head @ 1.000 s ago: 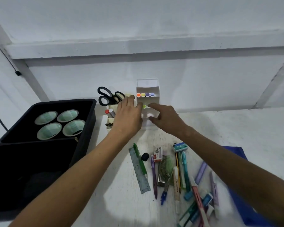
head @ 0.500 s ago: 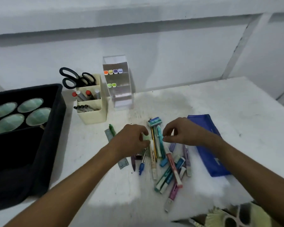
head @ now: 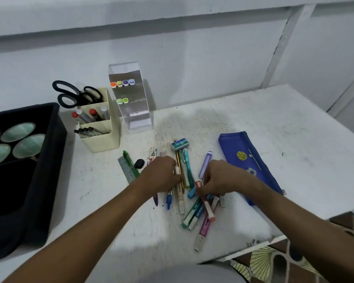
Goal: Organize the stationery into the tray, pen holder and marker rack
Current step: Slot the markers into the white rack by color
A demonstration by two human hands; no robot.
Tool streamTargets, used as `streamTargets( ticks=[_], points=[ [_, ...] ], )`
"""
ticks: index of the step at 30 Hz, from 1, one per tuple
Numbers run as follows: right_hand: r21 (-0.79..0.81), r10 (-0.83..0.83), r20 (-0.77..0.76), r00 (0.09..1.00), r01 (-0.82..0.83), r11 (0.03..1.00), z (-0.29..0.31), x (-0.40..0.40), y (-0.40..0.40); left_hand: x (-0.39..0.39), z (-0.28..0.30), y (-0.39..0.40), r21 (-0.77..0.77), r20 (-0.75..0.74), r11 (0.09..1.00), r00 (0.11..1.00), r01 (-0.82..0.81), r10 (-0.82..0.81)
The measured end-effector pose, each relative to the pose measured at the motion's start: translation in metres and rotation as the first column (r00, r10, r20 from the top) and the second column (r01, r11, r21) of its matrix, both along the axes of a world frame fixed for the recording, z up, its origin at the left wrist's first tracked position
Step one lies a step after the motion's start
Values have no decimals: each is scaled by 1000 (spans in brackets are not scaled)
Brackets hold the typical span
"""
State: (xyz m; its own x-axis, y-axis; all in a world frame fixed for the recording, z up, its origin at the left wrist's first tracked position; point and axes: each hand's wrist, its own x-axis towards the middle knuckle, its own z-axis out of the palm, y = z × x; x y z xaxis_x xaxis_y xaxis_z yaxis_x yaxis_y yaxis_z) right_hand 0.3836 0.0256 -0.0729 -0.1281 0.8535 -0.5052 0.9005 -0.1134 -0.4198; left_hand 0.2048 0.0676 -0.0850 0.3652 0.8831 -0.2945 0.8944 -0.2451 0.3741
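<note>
Both hands (head: 161, 174) lower, among pens (head: 187, 172).

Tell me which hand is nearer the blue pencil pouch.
Right. The right hand sits just left of the blue pencil pouch, over the pens; the left hand lies farther left, beyond the right one.

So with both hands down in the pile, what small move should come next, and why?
Probably the right hand should lift the pink-capped highlighter its fingers are closing on and carry it toward the clear acrylic marker rack, whose second row holds only two green-capped markers with room beside them.
</note>
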Motion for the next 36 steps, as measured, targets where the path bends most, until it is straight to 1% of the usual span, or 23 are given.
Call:
streamTargets(
  ticks=[2,4,6,8,12,15,17,21,24,26,28,30,32,36],
  points=[
    [1,-16,-14,1000,16,1000,1,-1,0,0,0,1,-3,11,1000,1000,-9,9],
    [-37,-39,-61,997,37,999,4,-1,1,-1,1,0,-3,46,1000,998,-31,31],
    [-64,-73,-122,990,65,996,7,1,2,-5,3,1,0,107,998,993,-58,58],
    [-55,-113,-190,975,105,993,11,4,3,-10,7,2,-8,177,996,980,-89,89],
    [-55,-164,-335,928,154,987,22,4,13,-21,18,13,-51,318,984,931,-173,180],
    [-36,-152,-406,901,151,988,37,-2,26,-31,34,24,-33,412,971,882,-237,229],
    [11,-141,-454,880,164,986,48,-9,36,-39,49,33,31,470,960,852,-279,232],
    [148,-103,-529,842,212,966,67,-25,61,-60,84,54,253,484,905,855,-342,188],
    [241,-102,-562,820,281,929,81,-40,87,-75,111,63,420,499,807,849,-414,176],
    [277,-76,-582,810,285,918,88,-49,103,-82,122,67,483,527,744,832,-462,174],
    [379,-4,-527,850,239,894,92,-56,116,-89,128,70,496,566,716,808,-492,163],
    [521,66,-419,906,180,834,91,-64,124,-94,128,71,544,533,697,834,-467,143],
    [637,91,-326,941,147,757,86,-72,129,-96,126,73,589,496,678,859,-440,127],
    [722,95,-368,925,219,656,76,-84,137,-93,124,71,609,500,648,856,-458,135]
  ],
)
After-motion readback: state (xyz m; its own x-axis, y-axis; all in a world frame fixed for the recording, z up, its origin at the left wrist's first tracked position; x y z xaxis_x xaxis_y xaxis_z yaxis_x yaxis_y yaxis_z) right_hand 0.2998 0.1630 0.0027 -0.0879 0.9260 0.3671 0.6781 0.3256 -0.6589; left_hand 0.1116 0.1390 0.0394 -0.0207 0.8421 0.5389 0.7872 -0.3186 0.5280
